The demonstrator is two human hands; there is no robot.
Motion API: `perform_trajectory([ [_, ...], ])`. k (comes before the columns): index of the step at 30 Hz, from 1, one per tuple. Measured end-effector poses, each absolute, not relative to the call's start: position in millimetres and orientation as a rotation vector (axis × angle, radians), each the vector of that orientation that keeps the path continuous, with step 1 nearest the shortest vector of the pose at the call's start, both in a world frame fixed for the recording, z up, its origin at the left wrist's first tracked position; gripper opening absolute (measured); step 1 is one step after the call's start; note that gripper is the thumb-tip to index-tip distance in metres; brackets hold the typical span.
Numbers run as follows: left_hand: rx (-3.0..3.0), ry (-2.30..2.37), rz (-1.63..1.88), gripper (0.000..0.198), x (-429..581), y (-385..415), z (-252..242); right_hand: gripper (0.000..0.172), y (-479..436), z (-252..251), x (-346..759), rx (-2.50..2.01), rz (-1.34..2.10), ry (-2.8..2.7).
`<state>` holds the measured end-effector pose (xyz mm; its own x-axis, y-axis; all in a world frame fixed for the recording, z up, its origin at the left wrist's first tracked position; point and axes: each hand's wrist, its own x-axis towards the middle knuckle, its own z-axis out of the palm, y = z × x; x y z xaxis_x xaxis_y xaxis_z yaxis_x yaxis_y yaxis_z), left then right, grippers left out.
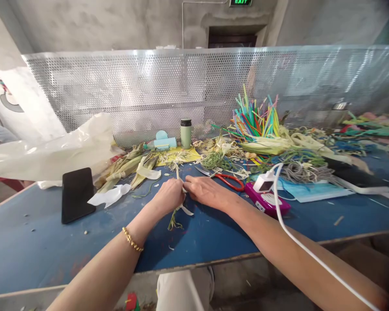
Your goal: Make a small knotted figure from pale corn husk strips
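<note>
My left hand (170, 194) is closed around a small bundle of corn husk strips (174, 222). A pale end pokes up above the fingers, and a frayed green end with a whitish strip hangs below. My right hand (203, 190) meets it from the right, its fingers pinched on the same bundle; the exact grip is hidden between the hands. Just beyond my right hand lie red-handled scissors (231, 182). Left of my hands are dried corn husks (125, 169), a curled pale husk piece (149, 173) and a white scrap (109, 195).
A black phone (78, 194) lies left, near plastic sheeting (52, 153). Behind stand a green bottle (186, 134) and colourful pipe-cleaner-like stems (254, 119). At right are a purple box (268, 203), with a white cable (300, 246) crossing my right arm, and a blue mask (317, 191).
</note>
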<state>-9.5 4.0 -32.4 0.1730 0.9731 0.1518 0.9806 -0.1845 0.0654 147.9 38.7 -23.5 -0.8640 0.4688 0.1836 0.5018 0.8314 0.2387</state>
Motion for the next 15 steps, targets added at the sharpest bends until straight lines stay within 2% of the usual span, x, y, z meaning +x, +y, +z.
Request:
perform_trajectory([
  [8, -2.492, -2.077, -0.339, 0.023, -22.6, 14.6, -30.9, 0.016, 38.8, -28.3, 146.8, -0.812, -0.322, -2.835],
  [15, -2.556, -2.043, -0.374, 0.024, -28.0, 18.6, -31.7, 0.012, 51.7, -38.9, 148.7, -0.731, -0.090, -2.742],
])
